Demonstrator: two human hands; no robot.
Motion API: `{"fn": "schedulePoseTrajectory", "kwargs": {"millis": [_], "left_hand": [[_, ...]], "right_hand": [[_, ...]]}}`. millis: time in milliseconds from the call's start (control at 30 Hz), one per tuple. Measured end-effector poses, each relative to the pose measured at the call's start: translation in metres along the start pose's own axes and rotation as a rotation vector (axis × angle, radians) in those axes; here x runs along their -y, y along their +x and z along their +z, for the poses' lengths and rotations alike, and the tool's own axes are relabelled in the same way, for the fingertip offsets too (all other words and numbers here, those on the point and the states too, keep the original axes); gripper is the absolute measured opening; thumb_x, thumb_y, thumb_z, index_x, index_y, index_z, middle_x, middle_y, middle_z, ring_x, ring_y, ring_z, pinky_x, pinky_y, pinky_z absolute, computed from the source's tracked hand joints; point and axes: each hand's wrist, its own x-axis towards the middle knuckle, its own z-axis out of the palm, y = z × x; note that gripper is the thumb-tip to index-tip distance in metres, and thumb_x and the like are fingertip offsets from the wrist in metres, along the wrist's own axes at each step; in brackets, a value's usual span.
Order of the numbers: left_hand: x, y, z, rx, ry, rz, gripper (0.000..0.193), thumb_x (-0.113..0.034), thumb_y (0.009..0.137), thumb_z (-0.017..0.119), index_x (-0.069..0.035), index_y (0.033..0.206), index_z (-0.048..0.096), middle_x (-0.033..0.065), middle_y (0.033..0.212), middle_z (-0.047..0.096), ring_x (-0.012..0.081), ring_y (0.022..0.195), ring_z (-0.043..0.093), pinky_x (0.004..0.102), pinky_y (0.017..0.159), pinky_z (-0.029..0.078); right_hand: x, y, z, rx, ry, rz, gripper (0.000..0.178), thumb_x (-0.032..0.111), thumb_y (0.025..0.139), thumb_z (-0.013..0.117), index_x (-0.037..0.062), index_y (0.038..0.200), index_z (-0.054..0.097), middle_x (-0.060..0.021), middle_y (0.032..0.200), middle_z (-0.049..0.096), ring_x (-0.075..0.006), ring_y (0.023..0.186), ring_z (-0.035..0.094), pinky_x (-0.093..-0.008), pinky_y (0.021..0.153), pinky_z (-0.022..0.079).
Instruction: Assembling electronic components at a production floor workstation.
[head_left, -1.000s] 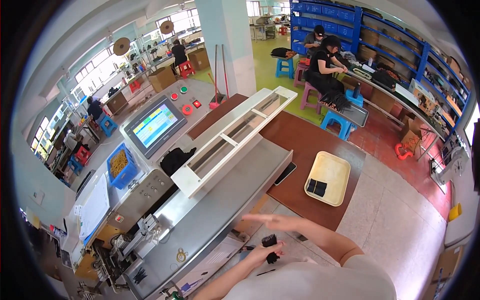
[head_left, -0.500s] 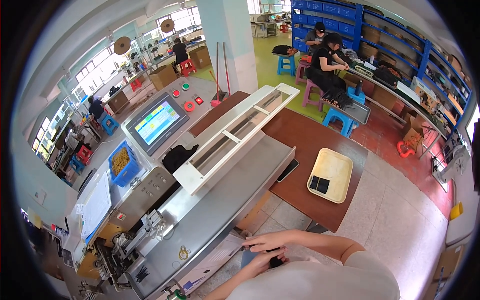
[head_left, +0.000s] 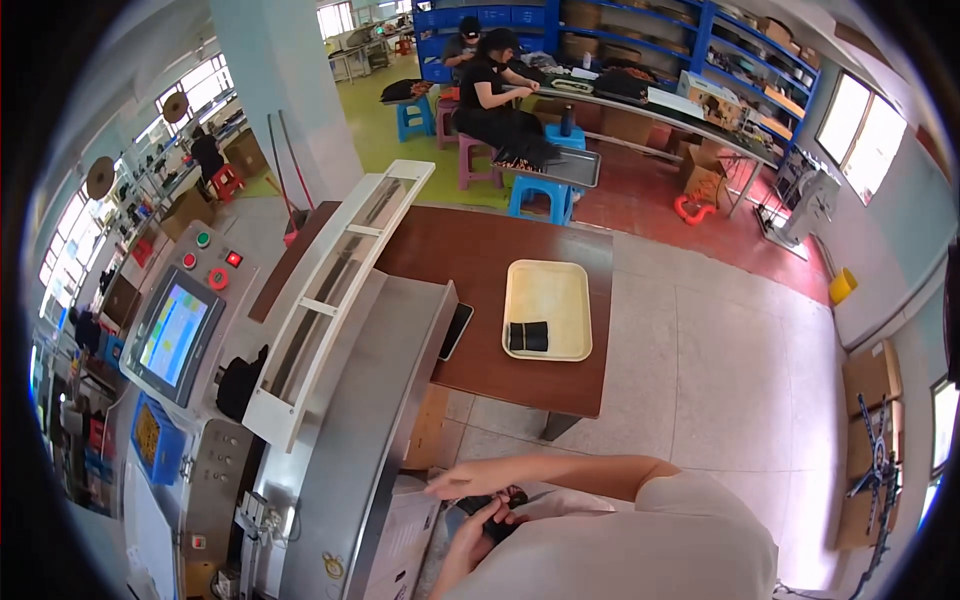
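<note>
Low in front of my body, my left hand (head_left: 489, 520) is closed around a black bundle (head_left: 488, 503), partly hidden by the fingers. Just above it, my right hand (head_left: 462, 482) reaches across with its fingers stretched out, its far side touching or close to the bundle; its thumb is hidden. On the brown table ahead, a cream tray (head_left: 548, 290) holds small black bundles (head_left: 528, 337) with a pale band around them. A dark phone (head_left: 456, 331) lies by the table's left edge.
To my left stands a metal machine bench (head_left: 335, 450) with a white slotted guard (head_left: 340, 285), a touchscreen (head_left: 175, 335) and a blue bin of yellow bands (head_left: 157, 440). Loose bands (head_left: 332, 565) lie on the bench. Co-workers (head_left: 485, 95) sit at a far table.
My view has turned right, so the machine and table shift left. My right hand has slid leftward off my left hand, exposing more of the black bundle.
</note>
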Motion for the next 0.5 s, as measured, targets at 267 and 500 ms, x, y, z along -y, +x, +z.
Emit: {"fn": "schedulePoseTrajectory", "kwargs": {"millis": [267, 500], "left_hand": [[0.007, 0.010, 0.002, -0.058, 0.158, -0.093, 0.016, -0.013, 0.083, 0.053, 0.001, 0.092, 0.051, 0.0021, 0.063, 0.042, 0.0190, 0.070, 0.048, 0.0347, 0.080, 0.042], [0.006, 0.005, 0.013, -0.049, 0.224, -0.062, 0.020, -0.014, 0.083, 0.054, 0.002, 0.096, 0.051, 0.0016, 0.063, 0.042, 0.0178, 0.069, 0.047, 0.0312, 0.075, 0.042]], "right_hand": [[-0.051, -0.024, 0.006, -0.255, 0.001, -0.162, 0.048, 0.033, 0.089, 0.044, 0.0028, 0.126, 0.037, -0.0076, 0.089, 0.059, -0.0109, 0.075, 0.052, -0.0274, 0.068, 0.046], [-0.017, 0.013, -0.115, -0.631, 0.093, 0.167, 0.055, 0.029, 0.089, 0.044, 0.0002, 0.131, 0.023, -0.0113, 0.080, 0.061, -0.0149, 0.065, 0.059, -0.0278, 0.059, 0.048]]}}
